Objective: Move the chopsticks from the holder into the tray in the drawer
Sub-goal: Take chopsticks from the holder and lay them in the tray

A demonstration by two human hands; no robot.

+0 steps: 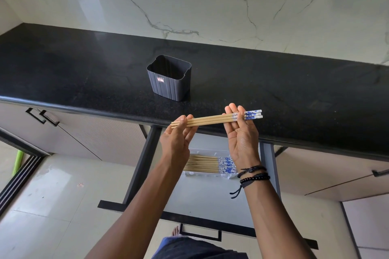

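— Where are the chopsticks (pixel 210 119)?
— Three of them, held level as a bundle just in front of the counter (pixel 84 73) edge, above the open drawer (pixel 208 195).
— Held how?
— The left hand (pixel 176 136) pinches the plain tips between thumb and fingers. The right hand (pixel 242 139), fingers straight, supports them near the blue-patterned ends, which stick out past it.
— And the holder (pixel 169 82)?
— Upright on the counter, behind the hands. A row of chopsticks (pixel 202 164) lies in the white tray (pixel 202 150) below.
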